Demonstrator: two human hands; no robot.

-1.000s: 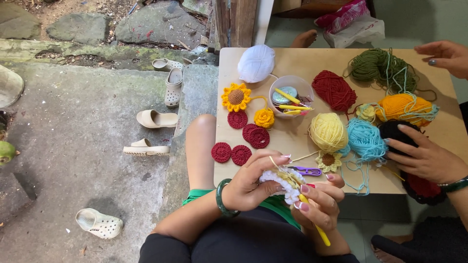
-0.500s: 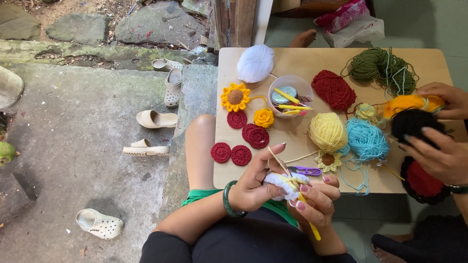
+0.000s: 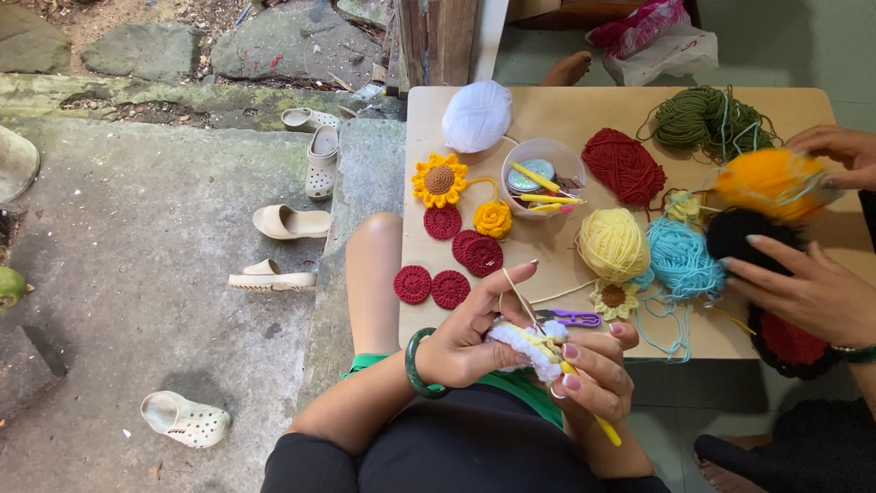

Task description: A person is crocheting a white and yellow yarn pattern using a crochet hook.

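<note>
Both hands are keeping a closed grip on the work: the left hand [image 3: 470, 333] is pinching the white and yellow crochet piece [image 3: 527, 345] between thumb and fingers, and the right hand [image 3: 593, 370] is closing around the yellow crochet hook [image 3: 602, 425] while touching the same piece. That piece is sitting over the lap, at the 6 o'clock edge of the desk [image 3: 547, 110], where it was half a second ago. A pale yarn strand is rising from it toward 12 o'clock.

What is changing lies at 3 o'clock. A second person's hands are working there: one hand [image 3: 803, 288] is now lying over the black yarn ball [image 3: 744, 233], and the other hand [image 3: 835, 146] is touching the orange yarn ball [image 3: 766, 183], which is now sitting higher and clearer than before. The red yarn under that near hand is showing less.

Purple snips [image 3: 570, 318] are lying just beside the right hand. The clear cup [image 3: 543, 178] of tools, the sunflower [image 3: 439, 180] and the red discs [image 3: 431, 287] are staying in place.
</note>
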